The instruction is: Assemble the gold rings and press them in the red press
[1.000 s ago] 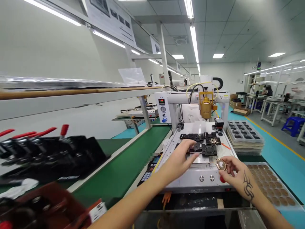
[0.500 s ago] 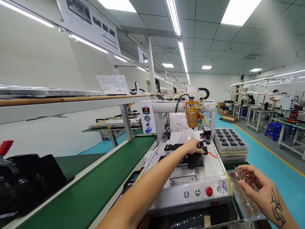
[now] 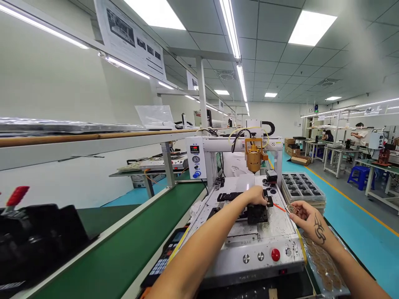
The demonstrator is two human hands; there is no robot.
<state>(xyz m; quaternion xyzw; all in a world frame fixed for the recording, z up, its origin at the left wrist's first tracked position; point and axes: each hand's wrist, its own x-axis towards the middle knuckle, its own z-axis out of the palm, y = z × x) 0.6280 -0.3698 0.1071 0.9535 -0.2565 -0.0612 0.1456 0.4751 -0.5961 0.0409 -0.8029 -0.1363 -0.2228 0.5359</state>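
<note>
My left hand (image 3: 257,196) reaches across to the black fixture (image 3: 257,214) on the machine bed, its fingers bent together at the fixture's right side; what they grip is hidden. An orange strip (image 3: 279,207) sticks out to the right of those fingertips. My right hand (image 3: 304,215) pinches a thin rose-gold ring (image 3: 291,209) between thumb and fingers, just beyond the strip's end, over the bed's right edge. Below my right forearm lies a clear plastic tray (image 3: 322,265) with several round copper-coloured parts.
Over the bed hangs a brass dispensing head (image 3: 254,160) on a white gantry. A stack of clear trays (image 3: 302,187) with black parts stands at the right. The machine front has a red button (image 3: 275,254). On the left run a green belt (image 3: 131,245) and a red-handled clamp (image 3: 17,197).
My right hand has moved left and forward with the ring, from over the copper-part tray to near the orange strip. My left hand stays at the fixture. The view has tilted up slightly.
</note>
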